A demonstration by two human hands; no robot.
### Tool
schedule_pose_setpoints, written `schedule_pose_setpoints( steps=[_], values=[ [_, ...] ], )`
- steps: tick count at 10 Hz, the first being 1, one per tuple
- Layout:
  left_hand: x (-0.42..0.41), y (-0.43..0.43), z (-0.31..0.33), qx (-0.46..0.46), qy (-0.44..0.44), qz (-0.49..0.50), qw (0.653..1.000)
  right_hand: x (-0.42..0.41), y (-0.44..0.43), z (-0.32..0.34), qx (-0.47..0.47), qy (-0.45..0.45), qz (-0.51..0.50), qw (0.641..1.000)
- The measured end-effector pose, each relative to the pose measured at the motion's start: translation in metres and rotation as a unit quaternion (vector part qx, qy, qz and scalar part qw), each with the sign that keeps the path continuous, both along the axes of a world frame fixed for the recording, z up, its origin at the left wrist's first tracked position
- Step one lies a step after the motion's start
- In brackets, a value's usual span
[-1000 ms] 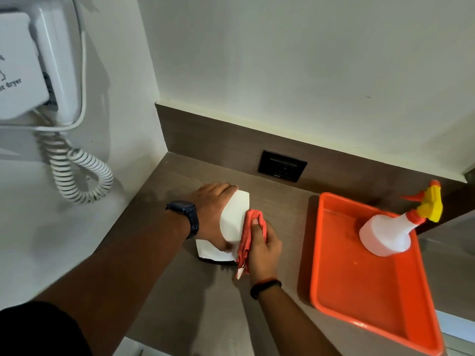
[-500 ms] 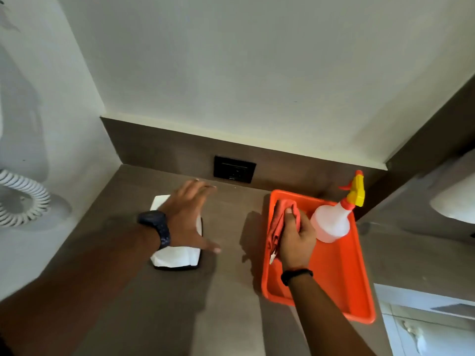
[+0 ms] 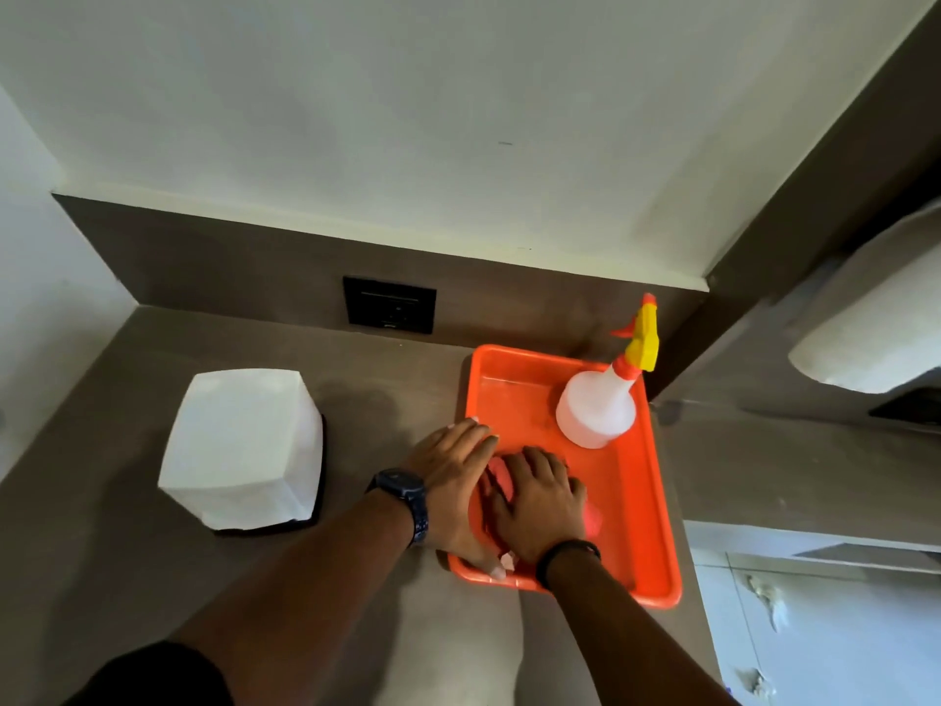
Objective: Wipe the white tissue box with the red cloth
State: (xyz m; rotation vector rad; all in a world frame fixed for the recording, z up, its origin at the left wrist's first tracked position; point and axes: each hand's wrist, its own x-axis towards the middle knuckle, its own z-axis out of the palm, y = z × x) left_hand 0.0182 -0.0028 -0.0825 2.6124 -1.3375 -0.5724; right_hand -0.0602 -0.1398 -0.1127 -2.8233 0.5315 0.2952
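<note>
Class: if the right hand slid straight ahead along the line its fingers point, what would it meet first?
Probably the spray bottle: the right hand, flat on the red cloth in the orange tray, points up-right toward it, though it might just pass the bottle's left side.

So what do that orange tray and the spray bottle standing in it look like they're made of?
The orange tray looks like moulded plastic: glossy, one even colour, with a rounded raised rim. The spray bottle seems to be translucent, milky plastic with a matte body; its yellow and red trigger head looks like harder, opaque plastic. Neither can be confirmed by look alone.
</note>
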Motion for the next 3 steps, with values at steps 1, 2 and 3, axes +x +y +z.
schedule_pose_setpoints(
  steps=[1, 2, 3],
  values=[
    [0.001, -0.001, -0.001, 0.014, -0.003, 0.001, 1.000, 0.003, 0.000, -0.002, 0.024, 0.016, 0.001, 1.000],
    [-0.002, -0.002, 0.009, 0.013, -0.005, 0.001, 1.000, 0.002, 0.000, 0.005, 0.059, 0.011, -0.004, 0.998],
    [-0.002, 0.000, 0.018, 0.004, -0.009, 0.021, 1.000, 0.002, -0.002, 0.020, 0.114, -0.102, -0.068, 0.986]
  ],
)
